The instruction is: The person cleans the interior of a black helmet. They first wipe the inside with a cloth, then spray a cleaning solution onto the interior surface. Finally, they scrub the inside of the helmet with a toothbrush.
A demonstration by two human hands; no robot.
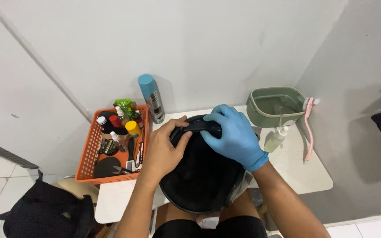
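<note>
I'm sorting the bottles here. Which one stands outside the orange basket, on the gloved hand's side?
The small clear spray bottle of pale liquid, standing on the white table beside the green tub. The tall blue-capped spray can stands next to the orange basket.

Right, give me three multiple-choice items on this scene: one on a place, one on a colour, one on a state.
1. Where is the orange basket?
A. left of the helmet
B. inside the green tub
C. on the floor

2. What colour is the glove on the right hand?
A. yellow
B. blue
C. black

3. How does the spray can stand?
A. on its side
B. upside down in the basket
C. upright by the wall

Answers:
1. A, the basket sits at the table's left end, beside the helmet.
2. B, the right hand is gloved in blue; the left hand is bare.
3. C, the can stands upright, blue cap on top, behind the basket.
</note>
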